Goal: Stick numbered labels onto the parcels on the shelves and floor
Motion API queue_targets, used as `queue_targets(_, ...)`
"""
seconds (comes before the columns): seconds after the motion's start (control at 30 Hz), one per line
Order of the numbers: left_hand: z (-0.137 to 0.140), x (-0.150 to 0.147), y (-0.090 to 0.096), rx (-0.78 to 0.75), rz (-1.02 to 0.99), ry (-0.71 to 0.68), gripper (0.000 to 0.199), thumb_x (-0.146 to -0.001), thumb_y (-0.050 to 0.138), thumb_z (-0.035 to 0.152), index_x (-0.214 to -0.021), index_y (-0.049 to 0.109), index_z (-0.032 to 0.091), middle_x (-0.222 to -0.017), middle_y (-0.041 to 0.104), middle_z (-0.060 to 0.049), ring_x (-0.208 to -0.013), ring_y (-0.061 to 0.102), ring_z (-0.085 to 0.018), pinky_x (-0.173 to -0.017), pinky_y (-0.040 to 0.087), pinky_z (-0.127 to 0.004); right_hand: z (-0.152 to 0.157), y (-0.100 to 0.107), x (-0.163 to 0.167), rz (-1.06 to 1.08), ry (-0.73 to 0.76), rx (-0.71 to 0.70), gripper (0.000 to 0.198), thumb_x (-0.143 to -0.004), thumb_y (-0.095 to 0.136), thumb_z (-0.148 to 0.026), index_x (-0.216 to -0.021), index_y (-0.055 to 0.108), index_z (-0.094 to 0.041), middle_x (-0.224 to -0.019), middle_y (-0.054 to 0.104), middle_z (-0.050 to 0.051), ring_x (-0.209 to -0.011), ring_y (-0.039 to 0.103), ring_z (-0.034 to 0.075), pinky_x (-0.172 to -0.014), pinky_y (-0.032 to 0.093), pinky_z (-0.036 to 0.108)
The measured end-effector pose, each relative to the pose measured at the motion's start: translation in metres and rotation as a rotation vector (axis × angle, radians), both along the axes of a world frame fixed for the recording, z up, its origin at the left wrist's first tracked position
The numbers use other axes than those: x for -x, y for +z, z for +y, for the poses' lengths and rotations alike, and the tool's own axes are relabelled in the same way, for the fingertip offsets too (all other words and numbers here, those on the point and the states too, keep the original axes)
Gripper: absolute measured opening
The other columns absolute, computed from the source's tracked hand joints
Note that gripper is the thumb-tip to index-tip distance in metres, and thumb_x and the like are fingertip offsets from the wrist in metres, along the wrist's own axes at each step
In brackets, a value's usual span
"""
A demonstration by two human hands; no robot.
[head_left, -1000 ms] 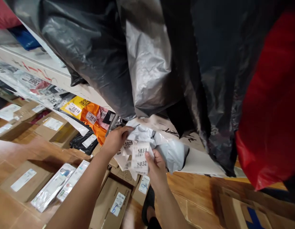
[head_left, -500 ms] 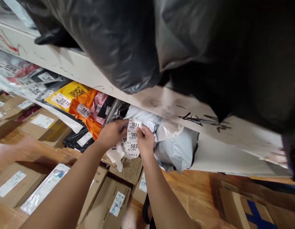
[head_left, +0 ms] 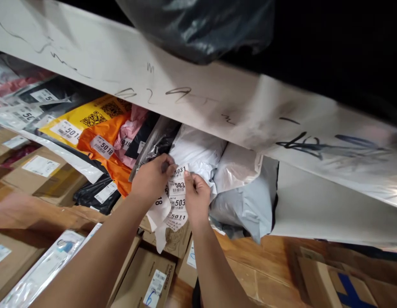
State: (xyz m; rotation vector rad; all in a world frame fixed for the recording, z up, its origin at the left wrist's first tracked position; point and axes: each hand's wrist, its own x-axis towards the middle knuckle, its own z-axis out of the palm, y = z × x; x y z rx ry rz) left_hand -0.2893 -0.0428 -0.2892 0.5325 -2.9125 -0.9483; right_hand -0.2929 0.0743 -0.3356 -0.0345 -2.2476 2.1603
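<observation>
A curling strip of white barcode labels [head_left: 178,202] hangs between my hands, with numbers such as 5031 and 5011 printed on it. My left hand [head_left: 153,177] pinches the upper left corner of the top label. On the strip's right edge, the thumb and fingers of my right hand [head_left: 197,194] are closed. Just behind them, white and grey plastic mailer bags [head_left: 243,201] lie on the lower shelf. An orange mailer bag [head_left: 113,147] labelled 5018 and a yellow mailer bag [head_left: 86,119] are left of my hands.
A white shelf edge [head_left: 198,102] with pen scribbles crosses above my hands, under a dark plastic bag [head_left: 211,30]. Cardboard boxes [head_left: 160,271] stand on the wooden floor below. Another box [head_left: 339,278] with blue tape sits at the lower right.
My view has shifted closer to the lower shelf, and the dark bags overhead fill less of it. Both hands still grip the label strip, and more of its lower end shows.
</observation>
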Motion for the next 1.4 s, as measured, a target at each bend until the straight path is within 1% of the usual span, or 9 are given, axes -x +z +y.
queue_targets(0.13,-0.002,0.001,0.000,0.025,-0.018,-0.005,0.025,-0.086,0.041,0.043,-0.095,0.059,0.028,-0.076,0.066,-0.002,-0.070,0.059,-0.021,-0.057,0.033,-0.028,-0.001,0.001,-0.004,-0.027,-0.046,0.005,0.044,-0.082,0.051,-0.047,-0.051,0.033,-0.021,-0.049,0.028,-0.007,-0.048,0.029,0.008,-0.046,0.029,0.022)
queue_targets(0.23,-0.006,0.001,0.001,-0.109,0.017,-0.023,0.037,-0.086,0.035,0.053,-0.088,0.061,0.026,-0.075,0.066,-0.001,-0.073,0.059,-0.020,-0.062,0.037,-0.027,0.003,-0.001,-0.007,-0.014,0.009,0.085,0.029,-0.081,0.054,-0.043,-0.069,0.057,-0.017,-0.058,0.049,-0.003,-0.056,0.045,0.012,-0.056,0.041,0.024)
queue_targets(0.33,-0.012,0.001,0.000,-0.227,0.009,-0.086,0.038,-0.079,0.046,0.059,-0.081,0.061,0.025,-0.068,0.063,0.003,-0.067,0.057,-0.016,-0.063,0.040,-0.025,0.005,-0.003,-0.009,-0.004,0.064,0.122,0.030,-0.082,0.053,-0.041,-0.097,0.063,-0.017,-0.076,0.062,0.003,-0.069,0.055,0.016,-0.067,0.047,0.029)
queue_targets(0.53,-0.015,0.000,-0.011,-0.250,0.039,-0.126,0.027,-0.080,0.050,0.049,-0.080,0.061,0.023,-0.074,0.065,0.003,-0.071,0.058,-0.014,-0.069,0.041,-0.024,0.001,-0.002,0.000,-0.026,0.009,-0.174,0.038,-0.083,0.047,-0.047,-0.058,0.051,-0.019,-0.052,0.045,-0.003,-0.054,0.039,0.012,-0.051,0.035,0.024)
queue_targets(0.63,-0.011,0.000,-0.013,-0.214,0.036,-0.086,0.027,-0.082,0.047,0.047,-0.079,0.060,0.024,-0.071,0.064,0.002,-0.071,0.058,-0.015,-0.069,0.041,-0.025,0.001,0.003,0.005,-0.063,-0.025,-0.197,0.045,-0.082,0.044,-0.053,-0.052,0.044,-0.020,-0.048,0.040,-0.004,-0.051,0.037,0.011,-0.048,0.032,0.024)
queue_targets(0.8,-0.004,-0.001,-0.007,-0.117,-0.003,-0.021,0.025,-0.085,0.045,0.045,-0.081,0.059,0.025,-0.074,0.067,0.000,-0.072,0.061,-0.018,-0.065,0.041,-0.025,0.008,0.007,0.001,-0.186,0.171,-0.090,0.034,-0.069,0.063,-0.051,-0.061,0.058,-0.018,-0.048,0.046,-0.004,-0.047,0.039,0.011,-0.043,0.033,0.024)
queue_targets(1.07,0.001,-0.005,-0.004,0.139,-0.006,-0.052,0.025,-0.087,0.045,0.046,-0.091,0.061,0.027,-0.088,0.070,-0.003,-0.081,0.064,-0.021,-0.062,0.041,-0.026,0.027,0.024,-0.037,-0.270,0.025,-0.112,0.044,-0.069,0.065,-0.052,-0.047,0.044,-0.019,-0.042,0.030,-0.007,-0.043,0.031,0.009,-0.039,0.027,0.023)
queue_targets(1.3,0.021,-0.011,0.038,0.450,-0.103,0.035,0.044,-0.086,0.046,0.039,-0.126,0.045,0.020,-0.106,0.064,-0.017,-0.072,0.066,-0.030,-0.057,0.047,-0.036,0.036,0.063,0.002,0.118,-0.050,-0.160,0.036,-0.077,0.058,-0.041,-0.053,0.040,-0.021,-0.051,0.038,-0.006,-0.053,0.040,0.011,-0.049,0.036,0.023)
queue_targets(1.4,0.041,0.009,0.048,0.458,-0.064,-0.154,0.036,-0.089,0.034,0.017,-0.119,0.054,0.021,-0.113,0.060,-0.017,-0.077,0.066,-0.029,-0.062,0.047,-0.038,0.031,0.056,0.020,0.243,-0.043,-0.182,0.026,-0.076,0.056,-0.035,-0.056,0.048,-0.021,-0.061,0.048,-0.002,-0.069,0.049,0.015,-0.063,0.042,0.026)
